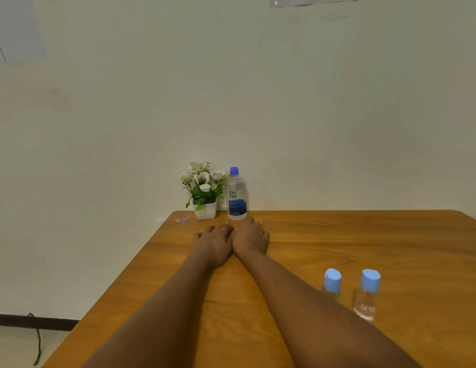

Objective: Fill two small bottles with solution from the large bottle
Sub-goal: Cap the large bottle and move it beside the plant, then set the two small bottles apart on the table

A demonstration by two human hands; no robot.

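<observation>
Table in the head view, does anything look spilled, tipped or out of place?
Nothing stands out. The large bottle and both small bottles stand upright, capped, no spill. Only a small scrap lies by the flower pot.

Left hand (214,239), right hand (250,235) flat, touching.

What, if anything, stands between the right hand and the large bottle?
Nothing visible. The right hand lies on the table just in front of the large bottle. The flower pot stands beside it, out of the path.
</observation>
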